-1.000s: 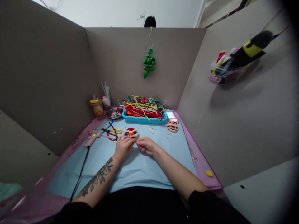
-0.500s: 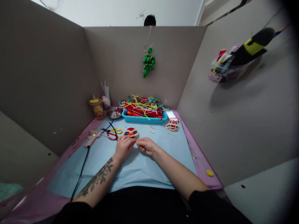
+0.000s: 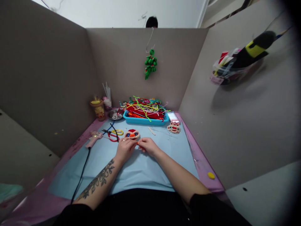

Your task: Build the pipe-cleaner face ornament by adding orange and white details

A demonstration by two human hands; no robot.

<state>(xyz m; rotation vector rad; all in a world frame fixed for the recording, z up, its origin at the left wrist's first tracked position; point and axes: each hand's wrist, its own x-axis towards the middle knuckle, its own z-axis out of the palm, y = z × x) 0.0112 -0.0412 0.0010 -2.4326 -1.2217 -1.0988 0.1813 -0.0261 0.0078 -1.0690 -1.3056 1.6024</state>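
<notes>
Between the fingertips of both my hands is a small orange piece (image 3: 137, 143), mostly hidden, its colour like the orange pipe cleaners in the basket. My left hand (image 3: 126, 148) is closed in a pinch on its left side. From the right, my right hand (image 3: 148, 146) pinches it too, fingers curled. Just beyond my left fingers lies a round craft face (image 3: 132, 134) in red, cream, blue and orange. Scissors (image 3: 115, 132) with yellow handles and a red-handled tool (image 3: 113, 138) rest left of it, beside a black strip (image 3: 114, 130).
A blue basket (image 3: 145, 121) heaped with pipe cleaners stands at the back. Left of it are a metal bowl (image 3: 115, 115) and a cup (image 3: 98, 109). A pink glue gun (image 3: 93, 138) trails its cord at left. Another craft face (image 3: 173, 128) lies at right, a yellow object (image 3: 211, 175) nearer.
My right fingers have shifted slightly and now cover more of the orange piece. The whole view has tilted a little; the things on the table stay put.
</notes>
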